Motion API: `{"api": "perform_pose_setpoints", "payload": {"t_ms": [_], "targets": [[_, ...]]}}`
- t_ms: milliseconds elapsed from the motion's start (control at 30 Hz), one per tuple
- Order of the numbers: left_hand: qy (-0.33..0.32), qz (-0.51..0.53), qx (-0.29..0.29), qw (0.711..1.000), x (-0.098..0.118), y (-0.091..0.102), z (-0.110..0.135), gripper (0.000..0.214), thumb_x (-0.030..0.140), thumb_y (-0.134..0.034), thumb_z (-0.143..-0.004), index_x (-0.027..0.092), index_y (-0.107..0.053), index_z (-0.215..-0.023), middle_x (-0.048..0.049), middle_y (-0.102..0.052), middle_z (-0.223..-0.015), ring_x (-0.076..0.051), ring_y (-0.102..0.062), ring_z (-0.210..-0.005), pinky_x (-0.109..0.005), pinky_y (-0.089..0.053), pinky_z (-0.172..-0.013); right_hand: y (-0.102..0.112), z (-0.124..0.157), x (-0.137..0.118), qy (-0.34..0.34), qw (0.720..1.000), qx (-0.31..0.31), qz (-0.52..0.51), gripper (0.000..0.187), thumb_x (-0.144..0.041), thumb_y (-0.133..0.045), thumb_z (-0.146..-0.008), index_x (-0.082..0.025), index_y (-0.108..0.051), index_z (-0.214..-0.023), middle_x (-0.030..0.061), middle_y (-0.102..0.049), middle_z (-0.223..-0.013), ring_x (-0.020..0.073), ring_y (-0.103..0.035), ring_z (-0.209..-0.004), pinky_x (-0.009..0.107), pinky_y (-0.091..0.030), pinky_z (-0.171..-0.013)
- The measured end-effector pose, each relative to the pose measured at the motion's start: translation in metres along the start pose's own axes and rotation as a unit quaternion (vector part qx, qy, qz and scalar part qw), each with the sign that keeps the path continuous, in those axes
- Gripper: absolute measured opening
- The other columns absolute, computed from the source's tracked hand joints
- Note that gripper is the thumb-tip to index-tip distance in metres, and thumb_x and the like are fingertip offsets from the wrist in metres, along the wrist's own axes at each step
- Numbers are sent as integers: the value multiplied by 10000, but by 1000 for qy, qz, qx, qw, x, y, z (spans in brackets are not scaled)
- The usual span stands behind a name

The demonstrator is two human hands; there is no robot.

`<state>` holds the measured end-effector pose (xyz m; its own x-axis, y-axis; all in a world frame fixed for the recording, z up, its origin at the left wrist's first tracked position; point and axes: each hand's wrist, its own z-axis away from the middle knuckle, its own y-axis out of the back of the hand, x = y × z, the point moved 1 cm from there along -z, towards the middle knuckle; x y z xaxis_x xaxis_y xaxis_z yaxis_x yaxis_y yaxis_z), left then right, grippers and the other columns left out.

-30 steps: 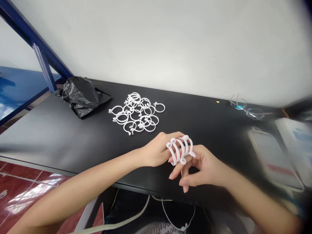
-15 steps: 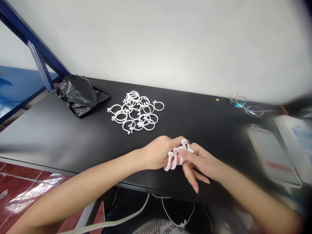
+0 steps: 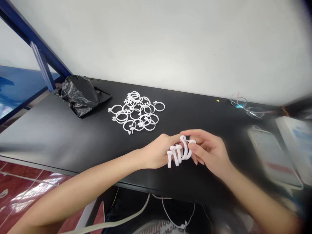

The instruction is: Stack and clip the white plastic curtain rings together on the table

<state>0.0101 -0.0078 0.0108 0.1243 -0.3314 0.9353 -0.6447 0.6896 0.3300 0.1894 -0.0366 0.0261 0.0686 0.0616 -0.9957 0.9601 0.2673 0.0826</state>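
Beyond the left hand and well off to its left, a crumpled, glossy black plastic bag (image 3: 80, 97) lies on the black table (image 3: 60, 130). Between the bag and the hands, farther from the person, a loose pile of white rings (image 3: 128, 111) lies flat: thin, smooth hoops with small eyelets, many overlapping, one out at the pile's right edge. Nearer, the left hand (image 3: 157, 152) reaches rightward over the table; its fingers are mostly hidden, so how far they are bent cannot be told. Around them sits a row of about five matching rings (image 3: 178, 154), standing side by side with eyelets upward, the two rightmost tilted and set closer to the other hand. The right hand (image 3: 212, 149) is partly closed, its thumb against the end ring, its index finger stretched over the top toward the left hand. Beyond it to the right lie clear glasses (image 3: 239, 106); just right of its forearm, a blurred phone (image 3: 275, 159).
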Motion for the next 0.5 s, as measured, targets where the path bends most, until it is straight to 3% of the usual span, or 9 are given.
{"api": "perform_pose_setpoints", "payload": {"t_ms": [133, 267, 400, 500], "targets": [[13, -15, -21, 1000, -1, -1, -1, 121, 119, -508, -825, 149, -541, -937, 21, -605, -753, -100, -537, -623, -210, -418, -592, -1, 1, 2, -33, 998, -36, -31, 124, -307, -655, -905, -198, -713, -921, -65, -534, -496, 37, -459, -368, 135, -404, -362], [27, -29, -2, 999, -2, -2, -1, 56, 191, -494, -879, 155, -514, -843, 27, -561, -694, -98, -502, -575, -215, -386, -547, 1, -2, 3, -68, 993, -60, -79, 103, -291, -690, -880, -195, -705, -849, -62, -570, -500, 32, -466, -341, 143, -438, -373], [-11, -26, 10, 1000, -1, -1, -2, 80, 224, -550, -863, 156, -527, -826, 15, -575, -725, -110, -532, -616, -222, -409, -584, 2, -3, 2, -79, 991, -78, -69, 81, -263, -728, -843, -183, -743, -840, -31, -621, -546, 45, -521, -367, 146, -443, -374], [-34, -5, 21, 999, 1, 0, -3, 130, 219, -593, -826, 146, -575, -933, -34, -627, -867, -149, -594, -743, -241, -456, -658, 1, -2, 1, -67, 994, -74, -47, 78, -248, -740, -827, -181, -770, -855, -11, -650, -575, 51, -539, -383, 152, -456, -384]]}}
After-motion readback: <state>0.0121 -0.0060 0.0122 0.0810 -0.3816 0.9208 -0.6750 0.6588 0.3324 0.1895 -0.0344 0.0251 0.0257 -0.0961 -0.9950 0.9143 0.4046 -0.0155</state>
